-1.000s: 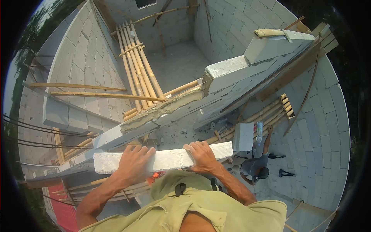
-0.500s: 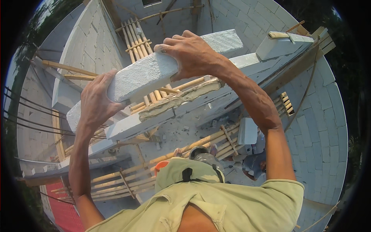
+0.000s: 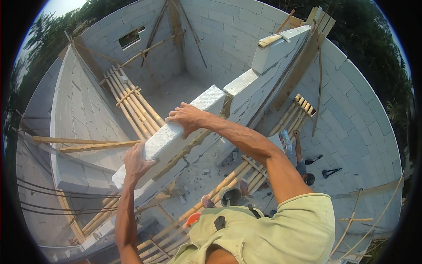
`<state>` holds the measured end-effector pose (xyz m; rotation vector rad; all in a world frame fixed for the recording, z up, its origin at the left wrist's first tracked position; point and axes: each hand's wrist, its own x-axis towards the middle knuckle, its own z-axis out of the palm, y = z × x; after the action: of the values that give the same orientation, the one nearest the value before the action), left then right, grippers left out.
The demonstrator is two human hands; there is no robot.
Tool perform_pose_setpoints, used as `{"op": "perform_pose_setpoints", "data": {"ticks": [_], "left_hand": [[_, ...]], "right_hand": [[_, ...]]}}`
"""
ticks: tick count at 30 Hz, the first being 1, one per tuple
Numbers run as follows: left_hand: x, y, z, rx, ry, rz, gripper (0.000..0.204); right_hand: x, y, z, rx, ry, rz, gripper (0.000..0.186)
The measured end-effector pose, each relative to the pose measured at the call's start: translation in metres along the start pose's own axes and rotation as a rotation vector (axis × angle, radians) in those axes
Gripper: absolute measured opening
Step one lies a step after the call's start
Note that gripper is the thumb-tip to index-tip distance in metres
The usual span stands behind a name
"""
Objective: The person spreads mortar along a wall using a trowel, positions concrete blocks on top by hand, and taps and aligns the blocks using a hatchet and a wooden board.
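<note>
A long pale aerated-concrete block [image 3: 159,143] lies along the top of the wall, gripped by both my hands. My left hand [image 3: 137,162] is clasped round its near left part. Farther along, my right hand [image 3: 187,119] spans the top with fingers over the far side. Grey mortar [image 3: 176,158] shows in a strip beneath the block; I cannot tell whether it fully rests on it. The block's right end is close to a laid block [image 3: 241,83], which has mortar on its end face.
Bamboo scaffold poles [image 3: 228,180] run below me, with a dark bucket [image 3: 231,196] beside them. A co-worker [image 3: 303,169] is lower right, near a clear plastic bottle [image 3: 285,140]. More bamboo poles [image 3: 134,103] lie beyond the wall. Steel bars [image 3: 66,193] stick out at left.
Both hands have brought the block down and nearer to the wall top and its neighbouring block. The view has shifted, showing more of the room beyond. The co-worker's arm now shows at right.
</note>
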<state>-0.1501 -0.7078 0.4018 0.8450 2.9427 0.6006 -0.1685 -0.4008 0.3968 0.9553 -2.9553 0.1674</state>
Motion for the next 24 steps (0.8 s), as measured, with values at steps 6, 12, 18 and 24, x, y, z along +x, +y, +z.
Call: {"op": "perform_pose_setpoints", "data": {"ticks": [6, 12, 18, 24], "left_hand": [[0.005, 0.008, 0.012, -0.045, -0.018, 0.005, 0.088], [0.014, 0.013, 0.022, -0.065, -0.039, 0.017, 0.084], [0.018, 0.017, 0.032, -0.087, -0.043, 0.035, 0.084], [0.017, 0.014, 0.041, -0.065, -0.082, 0.010, 0.089]], "right_hand": [[-0.010, 0.008, 0.006, 0.008, -0.063, 0.044, 0.099], [-0.018, 0.018, 0.009, 0.015, -0.079, 0.068, 0.100], [-0.025, 0.023, 0.015, 0.027, -0.094, 0.086, 0.099], [-0.025, 0.027, 0.032, 0.033, -0.076, 0.078, 0.096]]}}
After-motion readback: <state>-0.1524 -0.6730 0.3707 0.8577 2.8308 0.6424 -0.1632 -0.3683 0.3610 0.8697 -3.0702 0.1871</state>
